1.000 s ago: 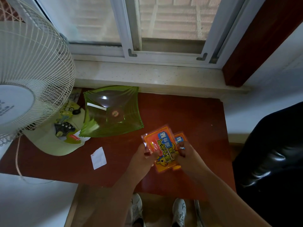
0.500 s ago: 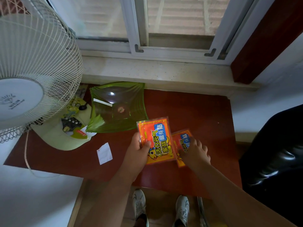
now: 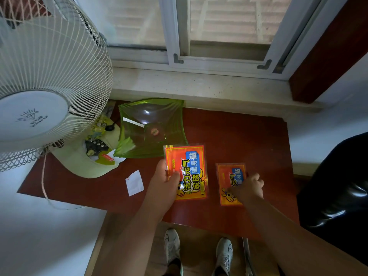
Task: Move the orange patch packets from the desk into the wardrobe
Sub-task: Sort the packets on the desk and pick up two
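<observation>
Head view
Packets: two orange patch packets, both with a clear plastic edge, a blue panel and yellow and white Chinese print, with a cartoon animal at the near corner.
Larger packet (image 3: 186, 172): pinched at its left edge by the left hand (image 3: 166, 185), thumb on its face, fingers curled behind; it looks lifted off the red-brown table (image 3: 239, 134), though contact cannot be told.
Smaller packet (image 3: 231, 183): lies flat on the table, just right of the larger one and apart from it, partly under the right hand (image 3: 249, 188).
Right hand: fingers curled, knuckles up, fingertips pressing the packet's right half; whether it grips the edge cannot be told.
Beyond the left hand: one green glass dish (image 3: 151, 126), its near rim just behind the larger packet.
Left of the left hand: one white paper scrap (image 3: 135, 182) on the table; farther left, one white table fan (image 3: 47, 96) on its pale base.
Below the hands: two white shoes (image 3: 224, 255) on the floor.
Right of the right hand: one black glossy seat (image 3: 338, 196).
</observation>
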